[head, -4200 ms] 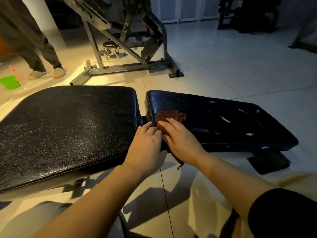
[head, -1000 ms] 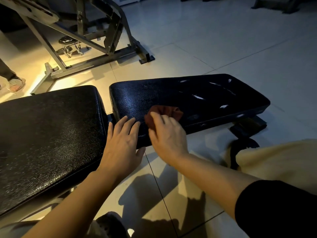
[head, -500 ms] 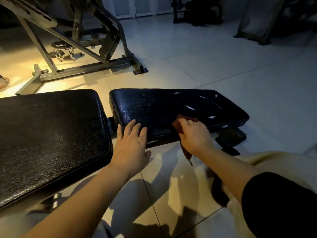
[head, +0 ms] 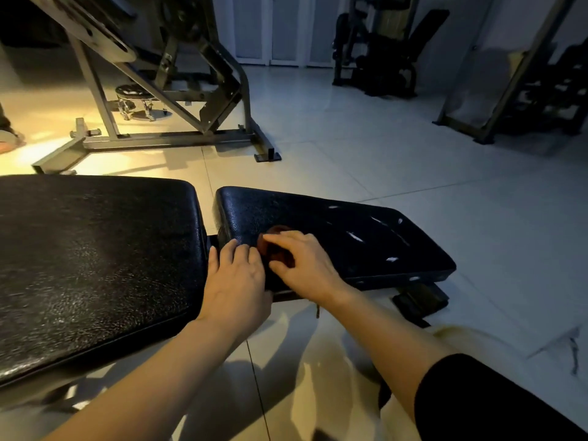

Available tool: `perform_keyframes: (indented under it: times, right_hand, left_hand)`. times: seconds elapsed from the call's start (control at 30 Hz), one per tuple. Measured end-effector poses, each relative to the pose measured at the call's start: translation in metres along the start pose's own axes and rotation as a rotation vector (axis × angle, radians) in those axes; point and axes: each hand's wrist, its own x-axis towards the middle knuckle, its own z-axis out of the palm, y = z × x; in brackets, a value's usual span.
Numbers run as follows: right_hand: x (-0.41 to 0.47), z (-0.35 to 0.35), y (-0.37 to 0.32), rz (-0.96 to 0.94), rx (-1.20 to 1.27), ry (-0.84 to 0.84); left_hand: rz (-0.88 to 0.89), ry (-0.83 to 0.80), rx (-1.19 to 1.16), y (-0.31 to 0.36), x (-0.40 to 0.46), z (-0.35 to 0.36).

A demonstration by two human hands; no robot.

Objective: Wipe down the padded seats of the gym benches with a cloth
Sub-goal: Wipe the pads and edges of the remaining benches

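Head view looks down on two black padded seats set end to end with a narrow gap between them: a large pad (head: 95,265) on the left and a smaller pad (head: 334,237) on the right. Both forearms reach forward from the lower edge of the frame, the right one emerging from a black sleeve (head: 483,399). Left hand (head: 237,281) lies palm down at the near left corner of the smaller pad, fingers straight and close together, holding nothing, fingertips on the pad surface beside the gap. Right hand (head: 302,262) sits just right of it, nearly touching, wrist angled inward, fingers bent over a brown cloth (head: 275,246) and thumb tucked against it, so the cloth is gripped and pressed onto the smaller pad near its left end. Only a small part of the cloth shows beyond the fingers. Several pale scuffs mark the right half of the smaller pad. Pale tiled floor (head: 413,160) surrounds the bench; a grey steel machine frame (head: 165,135) stands beyond the pads, with darker equipment along the far wall.
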Motion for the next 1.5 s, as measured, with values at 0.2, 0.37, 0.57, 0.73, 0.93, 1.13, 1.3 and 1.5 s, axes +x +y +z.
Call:
perform_keyframes:
  times: [0.2, 0.37, 0.57, 0.73, 0.93, 1.13, 1.3, 1.5]
  right_hand:
    - [0.005, 0.024, 0.007, -0.035, 0.094, -0.020]
    - [0.001, 0.021, 0.023, -0.033, 0.093, 0.014]
    - [-0.012, 0.003, 0.082, 0.226, 0.025, 0.063]
    - [-0.022, -0.012, 0.114, 0.426, 0.041, 0.136]
    - [-0.016, 0.000, 0.076, 0.431, 0.010, 0.148]
    - [-0.006, 0.005, 0.039, 0.082, 0.105, -0.027]
    - [0.009, -0.006, 0.075, 0.090, 0.124, -0.062]
    - [0.029, 0.005, 0.073, 0.183, 0.141, 0.027]
  left_hand:
    - [0.017, -0.044, 0.023, -0.006, -0.001, 0.007]
    - [0.086, -0.060, 0.029, 0.004, 0.001, 0.014]
    - [0.155, -0.099, 0.027, 0.028, 0.012, 0.022]
    - [0.186, -0.121, 0.033, 0.039, 0.018, 0.029]
    - [0.166, -0.075, 0.011, 0.035, 0.025, 0.028]
    - [0.084, -0.028, -0.033, 0.022, 0.037, 0.025]
    - [0.066, -0.042, -0.028, 0.016, 0.044, 0.024]
    - [0.002, -0.033, -0.035, 0.004, 0.058, 0.024]
